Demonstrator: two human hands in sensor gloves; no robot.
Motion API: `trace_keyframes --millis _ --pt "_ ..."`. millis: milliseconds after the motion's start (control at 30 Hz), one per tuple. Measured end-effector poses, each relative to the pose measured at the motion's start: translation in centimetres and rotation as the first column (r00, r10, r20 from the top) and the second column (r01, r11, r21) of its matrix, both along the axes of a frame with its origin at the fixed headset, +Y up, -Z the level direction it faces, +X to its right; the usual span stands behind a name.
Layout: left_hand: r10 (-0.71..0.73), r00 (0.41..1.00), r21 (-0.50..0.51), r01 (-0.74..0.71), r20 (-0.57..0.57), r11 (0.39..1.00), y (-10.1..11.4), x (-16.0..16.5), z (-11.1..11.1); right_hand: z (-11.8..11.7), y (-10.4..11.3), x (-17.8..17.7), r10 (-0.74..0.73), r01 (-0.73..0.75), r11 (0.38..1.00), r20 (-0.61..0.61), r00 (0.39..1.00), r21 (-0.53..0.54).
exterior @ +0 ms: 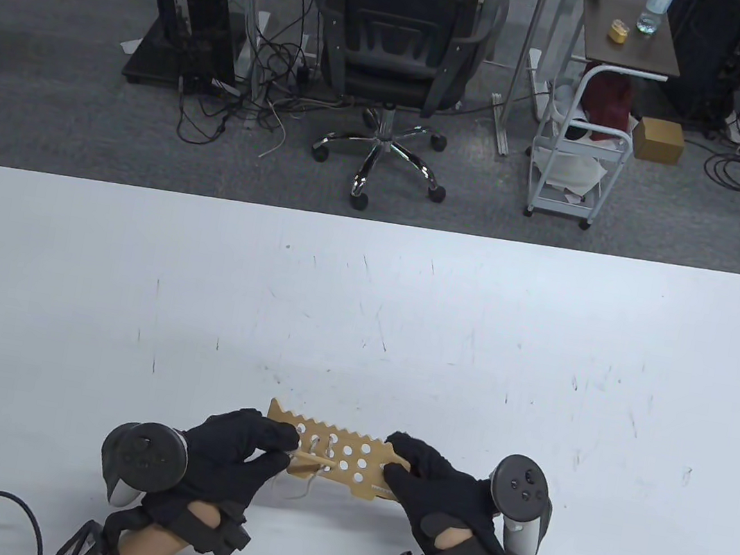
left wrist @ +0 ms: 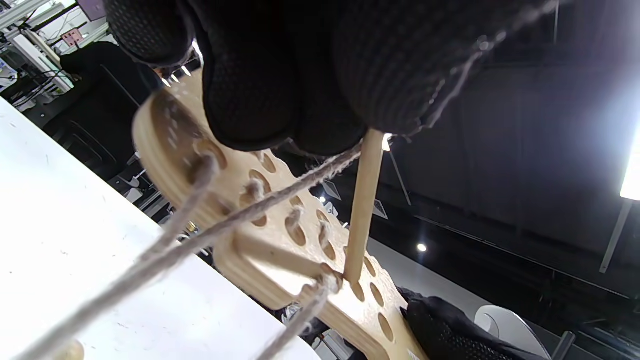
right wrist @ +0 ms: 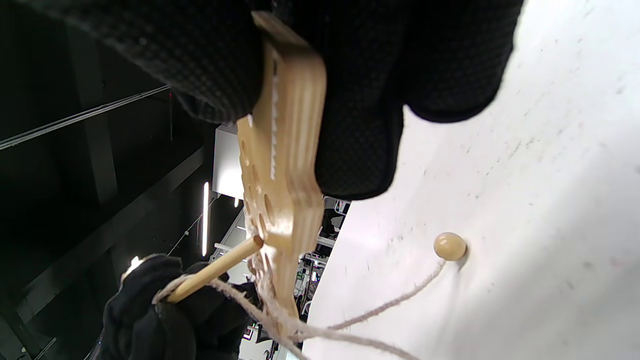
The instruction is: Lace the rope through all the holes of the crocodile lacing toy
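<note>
One flat plywood crocodile lacing toy (exterior: 341, 459) with a saw-toothed far edge and round holes is held just above the near middle of the white counter (exterior: 363, 319) by two black-gloved hands — the right hand (exterior: 431, 487) grips its right end, the left hand (exterior: 237, 450) pinches one wooden needle (left wrist: 362, 210) trailing one fuzzy rope (left wrist: 200, 240) ending in one round wooden bead (right wrist: 449, 246).

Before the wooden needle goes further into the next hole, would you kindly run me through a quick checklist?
1. Right hand grips the crocodile board: ok.
2. Left hand pinches the wooden needle: ok.
3. Needle tip at a hole: ok in the left wrist view.
4. Rope free of knots: cannot tell.
5. Stopper bead rests on the table: ok.
6. All holes laced: not ok; several are empty.
</note>
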State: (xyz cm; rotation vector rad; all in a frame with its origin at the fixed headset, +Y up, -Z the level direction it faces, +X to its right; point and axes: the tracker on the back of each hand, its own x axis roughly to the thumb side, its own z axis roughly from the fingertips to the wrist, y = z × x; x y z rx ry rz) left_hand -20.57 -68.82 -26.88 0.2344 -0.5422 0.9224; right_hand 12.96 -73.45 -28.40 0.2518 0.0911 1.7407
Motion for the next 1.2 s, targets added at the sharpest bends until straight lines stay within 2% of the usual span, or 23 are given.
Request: trace_keyframes --millis 200,400,500,633,833,1000,1200 --pt "-0.084 0.996 0.071 0.086 -0.026 0.994 0.2 0.8 0.6 0.1 -0.1 -0.2 0.007 -0.007 1.0 -0.011 1.0 0.0" --pt "-0.106 0.993 0.107 0.11 -0.042 0.988 0.5 1.0 0.9 0.2 -0.2 -0.5 0.013 -0.013 1.0 -0.016 1.0 -0.005" --pt "-0.092 0.996 0.095 0.093 -0.018 0.991 0.3 1.1 0.9 0.2 -0.3 -0.6 0.016 -0.016 1.0 -0.019 1.0 -0.004" --pt "-0.055 0.998 0.008 0.055 0.022 0.998 -0.3 1.3 0.6 0.3 -0.3 -0.8 -0.012 0.012 1.0 -0.035 0.999 -0.004" --pt "-0.122 0.992 0.017 0.122 -0.014 0.992 -0.5 1.6 0.6 0.5 -0.1 -1.1 0.004 -0.003 1.0 -0.052 0.999 0.021" --pt "-0.152 0.988 -0.015 0.152 -0.007 0.988 -0.9 1.9 0.4 0.8 0.2 -1.7 0.06 -0.053 0.995 -0.078 0.995 0.084" --pt "-0.195 0.981 -0.057 0.195 0.008 0.979 -1.4 2.3 0.2 0.9 0.3 -2.0 0.069 -0.059 0.993 -0.093 0.993 0.105"
